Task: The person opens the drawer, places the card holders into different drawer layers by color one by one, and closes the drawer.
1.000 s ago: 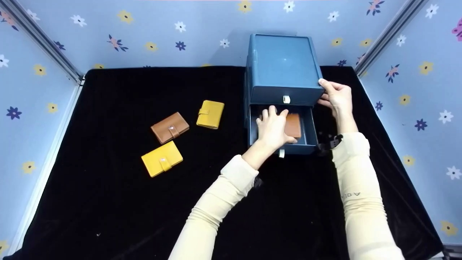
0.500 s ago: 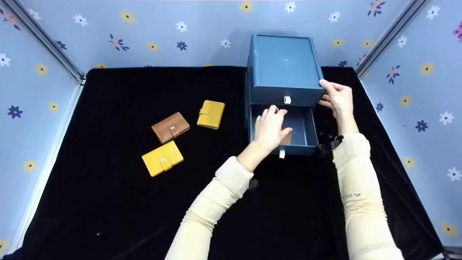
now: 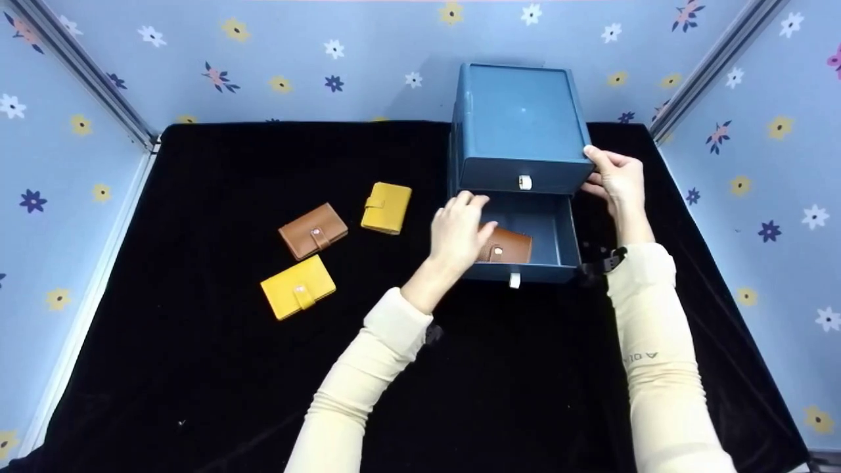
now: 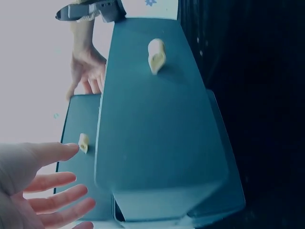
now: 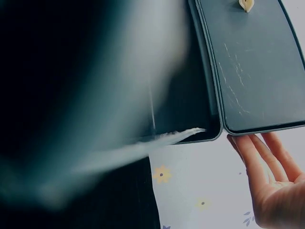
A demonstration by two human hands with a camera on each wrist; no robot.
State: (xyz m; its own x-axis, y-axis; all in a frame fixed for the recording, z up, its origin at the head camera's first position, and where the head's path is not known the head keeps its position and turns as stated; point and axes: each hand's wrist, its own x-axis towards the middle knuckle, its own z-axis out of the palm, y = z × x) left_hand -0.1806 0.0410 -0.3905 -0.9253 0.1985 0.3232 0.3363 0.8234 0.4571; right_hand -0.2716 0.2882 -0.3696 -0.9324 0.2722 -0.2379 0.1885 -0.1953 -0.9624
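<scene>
The blue drawer cabinet (image 3: 522,112) has its lower drawer (image 3: 562,230) pulled out. A brown snap wallet (image 3: 514,247) lies inside near the drawer's front wall, its left end hidden behind my left hand. My left hand (image 3: 454,231) is over the drawer's left side with fingers spread and nothing in them, as the left wrist view confirms. At the cabinet's upper front right corner, my right hand (image 3: 617,184) grips with the thumb on the corner and the fingers (image 5: 259,160) against the side.
Left of the cabinet, on the black cloth (image 3: 230,374), lie a brown wallet (image 3: 311,231), a yellow wallet (image 3: 297,286) and another yellow wallet (image 3: 387,209). A flower-patterned wall (image 3: 295,59) stands behind the cabinet, with more panels at both sides.
My left hand has moved left within the drawer, the brown wallet shifting left and forward with it, and has now let go of the wallet. My right hand stays at the cabinet's corner.
</scene>
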